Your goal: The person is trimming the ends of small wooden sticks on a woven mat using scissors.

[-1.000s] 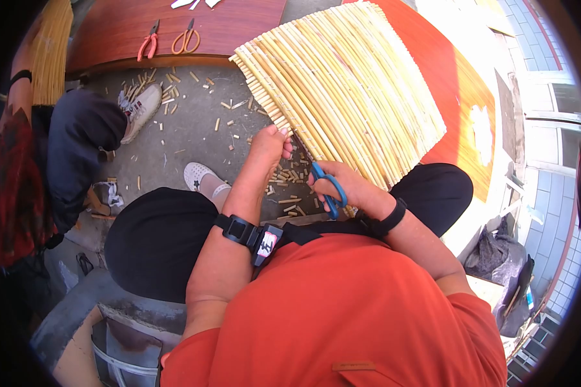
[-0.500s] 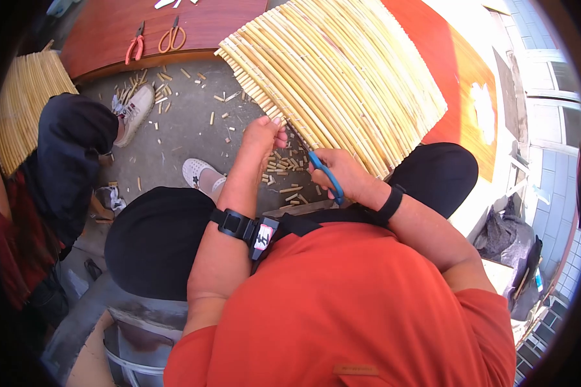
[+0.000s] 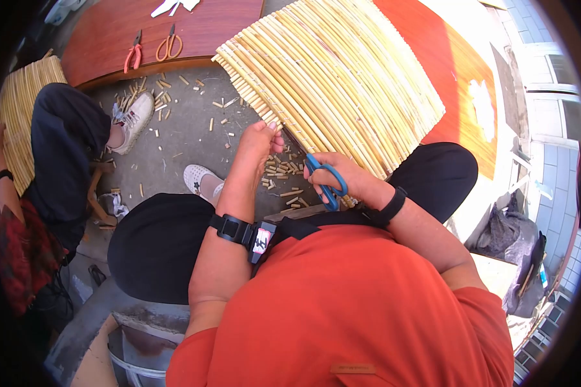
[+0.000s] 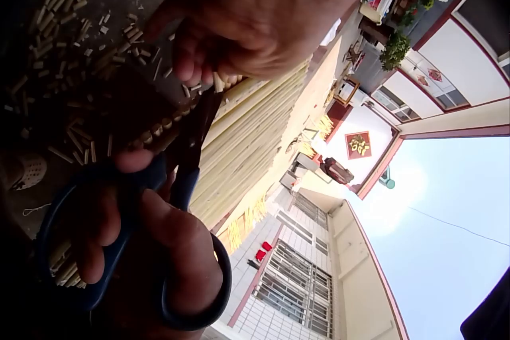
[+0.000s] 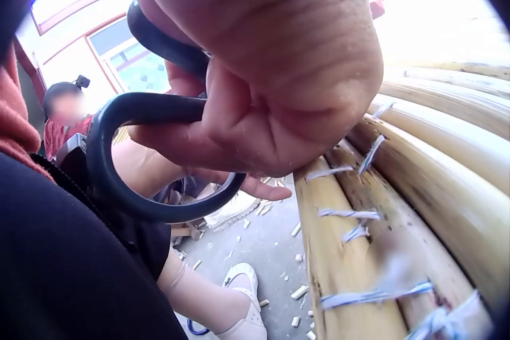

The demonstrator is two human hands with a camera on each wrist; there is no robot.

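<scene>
A large mat of straw-coloured stalks, bound with rows of pale string, lies slanting in front of me. My left hand pinches a stalk end at its near left edge. Scissors with blue handles are in my right hand, thumb and fingers through the loops. Their dark blades point along the uneven stalk ends, tips close to the left fingertips. From the right wrist, white string ties show across the outermost stalks beneath that hand.
Cut stalk pieces litter the floor. Red-handled pliers and orange-handled scissors lie on the dark red tabletop. On the left sits another person beside a second mat.
The blue scissors' handles came together half a second ago and now stand apart again. My left hand keeps its place at the mat's edge. The other person's forearm has shifted.
</scene>
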